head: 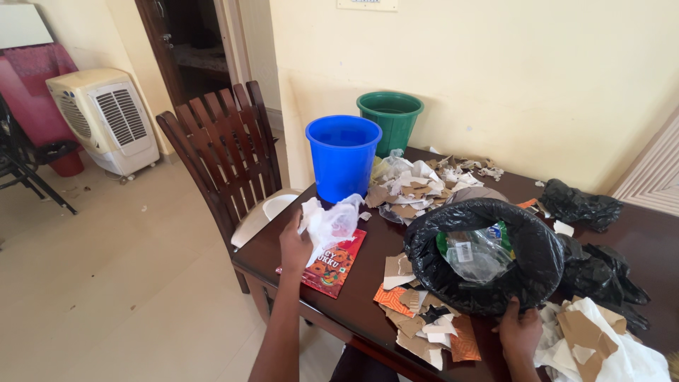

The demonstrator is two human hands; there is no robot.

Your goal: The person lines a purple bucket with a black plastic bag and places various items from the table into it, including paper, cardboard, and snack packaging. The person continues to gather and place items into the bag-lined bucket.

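My left hand holds a crumpled white plastic bag above a red snack packet lying on the dark wooden table. My right hand grips the near rim of an open black garbage bag, which holds a crushed clear plastic bottle. Torn cardboard and paper scraps lie between my two hands at the table's front edge.
A blue bucket and a green bucket stand at the table's far corner, beside a pile of scraps. More black bags lie at right. Two wooden chairs stand left of the table; an air cooler sits on the floor.
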